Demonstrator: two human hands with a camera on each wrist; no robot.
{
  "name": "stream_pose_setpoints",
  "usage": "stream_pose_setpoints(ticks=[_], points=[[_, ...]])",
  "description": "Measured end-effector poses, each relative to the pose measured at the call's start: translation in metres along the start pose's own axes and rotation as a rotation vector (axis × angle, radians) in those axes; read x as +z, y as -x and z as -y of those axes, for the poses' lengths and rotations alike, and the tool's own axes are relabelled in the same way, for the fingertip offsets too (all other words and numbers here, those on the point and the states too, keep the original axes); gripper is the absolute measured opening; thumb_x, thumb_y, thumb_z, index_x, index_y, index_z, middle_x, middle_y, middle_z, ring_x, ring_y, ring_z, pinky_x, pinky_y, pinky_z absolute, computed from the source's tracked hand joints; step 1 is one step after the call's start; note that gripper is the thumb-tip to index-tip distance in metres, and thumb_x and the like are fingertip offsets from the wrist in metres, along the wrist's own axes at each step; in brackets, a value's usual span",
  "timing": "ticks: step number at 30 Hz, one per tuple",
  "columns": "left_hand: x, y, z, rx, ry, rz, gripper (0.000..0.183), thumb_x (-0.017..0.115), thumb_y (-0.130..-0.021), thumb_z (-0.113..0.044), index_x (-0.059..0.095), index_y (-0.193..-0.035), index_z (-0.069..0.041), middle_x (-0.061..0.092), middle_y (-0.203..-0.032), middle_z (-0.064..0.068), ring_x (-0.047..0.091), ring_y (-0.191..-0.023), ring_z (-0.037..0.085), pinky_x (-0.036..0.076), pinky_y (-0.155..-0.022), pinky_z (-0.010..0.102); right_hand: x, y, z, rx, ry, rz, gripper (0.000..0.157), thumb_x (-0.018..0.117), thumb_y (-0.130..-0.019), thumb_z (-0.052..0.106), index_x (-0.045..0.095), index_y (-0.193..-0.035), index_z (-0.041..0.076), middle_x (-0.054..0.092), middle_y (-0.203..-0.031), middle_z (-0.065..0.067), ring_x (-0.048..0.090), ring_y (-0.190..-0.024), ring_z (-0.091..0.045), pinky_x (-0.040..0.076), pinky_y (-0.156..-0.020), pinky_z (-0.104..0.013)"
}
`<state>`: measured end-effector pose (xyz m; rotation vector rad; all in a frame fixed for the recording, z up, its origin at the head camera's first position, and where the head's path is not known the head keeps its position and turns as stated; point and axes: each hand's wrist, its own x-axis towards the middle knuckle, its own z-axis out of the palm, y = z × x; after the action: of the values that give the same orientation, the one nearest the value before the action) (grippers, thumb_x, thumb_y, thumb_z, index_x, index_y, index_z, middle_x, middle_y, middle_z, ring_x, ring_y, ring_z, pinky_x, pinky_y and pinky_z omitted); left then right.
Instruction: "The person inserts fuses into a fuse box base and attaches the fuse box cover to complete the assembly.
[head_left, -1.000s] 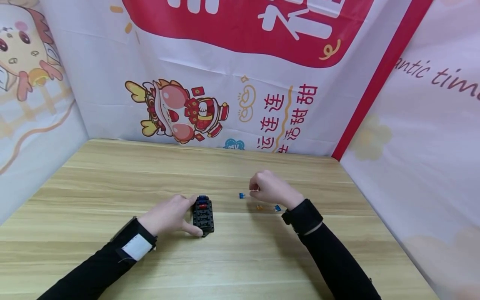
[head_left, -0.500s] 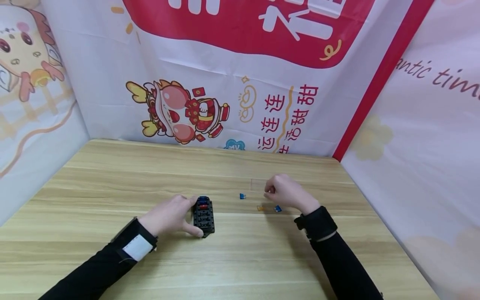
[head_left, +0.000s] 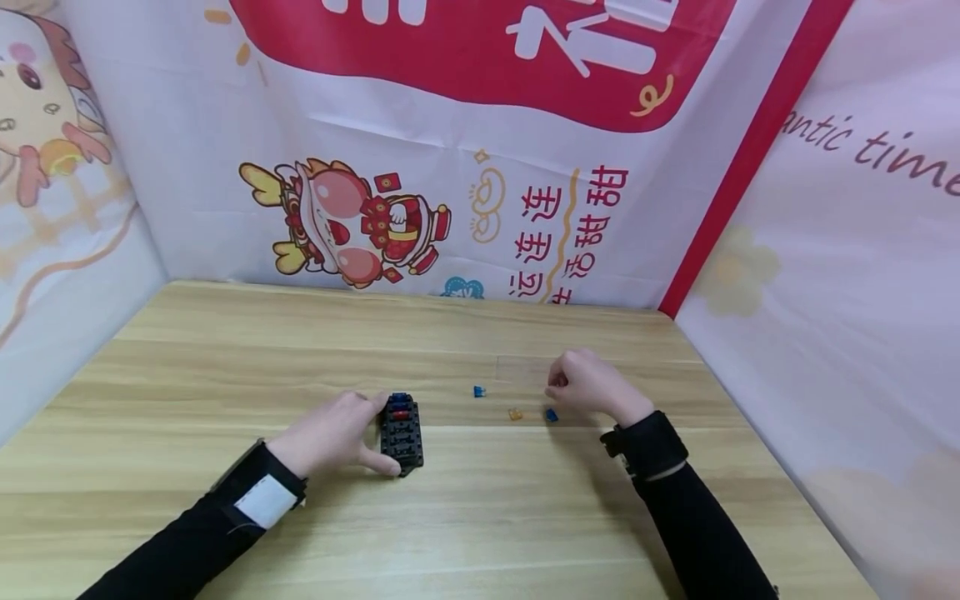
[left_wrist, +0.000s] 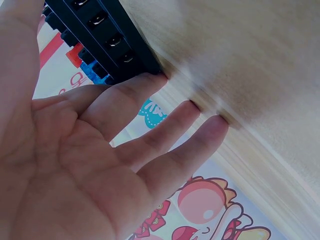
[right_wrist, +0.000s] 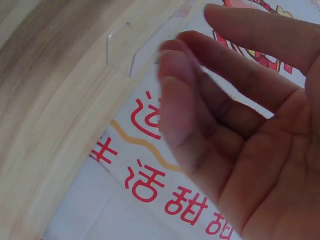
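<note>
A black fuse box (head_left: 401,433) with blue and red blade fuses at its far end sits on the table. My left hand (head_left: 330,433) grips it, thumb at the near end and index finger at the far end. In the left wrist view my left fingertips (left_wrist: 220,122) reach the tabletop beside the box (left_wrist: 120,40). My right hand (head_left: 592,385) hovers over the table, fingers loosely bent, with no held thing visible. A blue blade fuse (head_left: 551,415) lies just below it. An orange fuse (head_left: 515,414) and another blue fuse (head_left: 479,392) lie further left.
A clear plastic sheet-like piece (right_wrist: 120,55) lies on the wooden table (head_left: 465,533) left of my right hand. Printed cloth (head_left: 450,125) hangs behind the table's back edge, and more cloth closes both sides.
My right hand has moved to the right, away from the left blue fuse, and the clear piece has come into sight. My left hand keeps its hold on the fuse box.
</note>
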<state>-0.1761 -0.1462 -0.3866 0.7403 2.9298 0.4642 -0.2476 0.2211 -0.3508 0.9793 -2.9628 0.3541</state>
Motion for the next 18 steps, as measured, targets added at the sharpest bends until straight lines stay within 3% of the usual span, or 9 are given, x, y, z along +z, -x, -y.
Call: stream_pose_setpoints(ticks=[7,18], points=[[-0.001,0.002,0.000,0.019,0.025,-0.022,0.109,0.075,-0.061,-0.066,0.046,-0.134,0.009,0.057,-0.117,0.024,0.056,-0.107,0.032,0.042,-0.089,0.044,0.001,0.001,-0.004,0.032,-0.005,0.067,0.023,0.068,-0.076,0.011,0.057,-0.057,0.017,0.039,-0.053,0.012,0.035,-0.050,-0.005,0.031,-0.049,-0.023],[0.000,0.002,0.000,0.011,0.021,-0.020,0.107,0.075,-0.062,-0.066,0.046,-0.135,0.008,0.057,-0.118,0.023,0.055,-0.108,0.032,0.042,-0.089,0.044,0.012,-0.003,0.002,0.137,-0.009,0.157,0.030,0.073,-0.079,0.019,0.055,-0.055,0.014,0.040,-0.052,0.010,0.035,-0.048,-0.007,0.029,-0.048,-0.023]])
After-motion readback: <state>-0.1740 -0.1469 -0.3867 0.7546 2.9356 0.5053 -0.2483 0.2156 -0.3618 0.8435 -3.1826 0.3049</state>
